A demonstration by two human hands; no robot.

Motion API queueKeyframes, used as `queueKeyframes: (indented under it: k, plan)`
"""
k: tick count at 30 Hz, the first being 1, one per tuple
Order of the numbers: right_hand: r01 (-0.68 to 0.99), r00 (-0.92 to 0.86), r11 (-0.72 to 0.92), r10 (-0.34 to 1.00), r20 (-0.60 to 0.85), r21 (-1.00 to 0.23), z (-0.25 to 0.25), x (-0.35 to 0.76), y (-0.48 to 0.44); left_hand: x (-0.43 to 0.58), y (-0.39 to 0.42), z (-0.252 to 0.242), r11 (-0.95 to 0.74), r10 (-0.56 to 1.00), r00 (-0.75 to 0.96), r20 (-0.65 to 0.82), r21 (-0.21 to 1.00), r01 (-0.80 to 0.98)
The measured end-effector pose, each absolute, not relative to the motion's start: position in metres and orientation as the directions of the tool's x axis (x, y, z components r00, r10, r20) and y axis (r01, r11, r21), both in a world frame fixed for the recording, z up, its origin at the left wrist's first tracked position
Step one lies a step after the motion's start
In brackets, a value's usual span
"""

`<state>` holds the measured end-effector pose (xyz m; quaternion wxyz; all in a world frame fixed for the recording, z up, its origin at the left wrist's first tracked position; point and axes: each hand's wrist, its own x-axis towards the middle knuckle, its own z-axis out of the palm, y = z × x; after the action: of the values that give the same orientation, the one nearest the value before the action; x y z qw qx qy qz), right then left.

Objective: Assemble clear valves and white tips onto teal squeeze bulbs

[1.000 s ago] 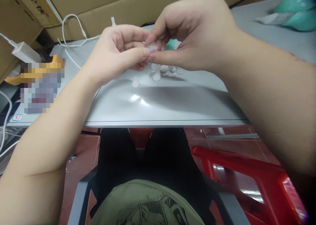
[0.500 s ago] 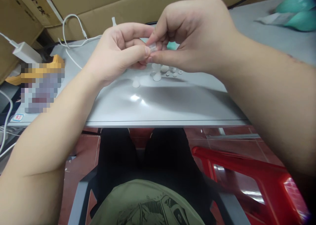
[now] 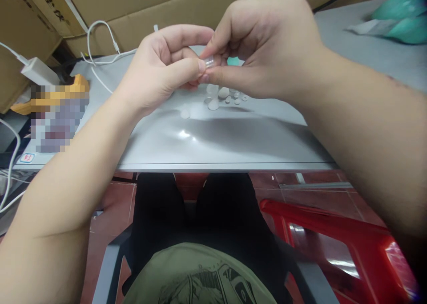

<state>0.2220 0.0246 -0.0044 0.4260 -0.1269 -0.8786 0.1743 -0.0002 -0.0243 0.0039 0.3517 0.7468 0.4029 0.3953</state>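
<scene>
I have a small clear plastic piece [image 3: 209, 62] pinched between my two hands, raised above the far half of the grey tabletop [image 3: 216, 143]. My left hand [image 3: 158, 70] grips it with the thumb pressed to its near left end; the index finger arches above, and I cannot tell exactly how the other fingertips meet it. My right hand [image 3: 267, 46] has thumb and forefinger drawn nearly together at the same piece, their tips close to my left thumb, remaining fingers curled behind. Below my hands lie whitish discs [image 3: 213, 104] and small rings [image 3: 245, 98], grouped close, while one pale disc [image 3: 185, 113] sits apart to the left. Something teal [image 3: 235, 61] shows behind my right fingers, partly hidden.
</scene>
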Motion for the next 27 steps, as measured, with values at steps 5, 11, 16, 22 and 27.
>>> queueKeyframes:
  k: [5, 11, 16, 22, 27]
  plan:
    - [0.010, -0.587, 0.904, 0.351, 0.729, -0.427, -0.004, 0.221, 0.028, -0.001, -0.030, 0.011, -0.380, 0.875, 0.418, 0.245, 0.883, 0.277]
    - [0.017, -0.588, 0.883, 0.389, 0.709, -0.470, -0.005, 0.221, 0.029, -0.001, -0.027, 0.007, -0.450, 0.860, 0.379, 0.342, 0.857, 0.249]
    - [-0.001, -0.573, 0.857, 0.421, 0.703, -0.515, -0.001, 0.220, 0.026, 0.007, -0.030, 0.008, -0.479, 0.860, 0.335, 0.384, 0.833, 0.276]
    - [-0.032, -0.430, 0.692, 0.642, 0.635, -0.721, 0.018, 0.225, 0.017, 0.007, -0.027, 0.010, -0.284, 0.950, 0.263, 0.171, 0.822, 0.493]
    - [-0.025, -0.380, 0.671, 0.680, 0.628, -0.741, 0.017, 0.226, 0.023, 0.010, -0.026, 0.003, -0.400, 0.917, 0.252, 0.311, 0.720, 0.567]
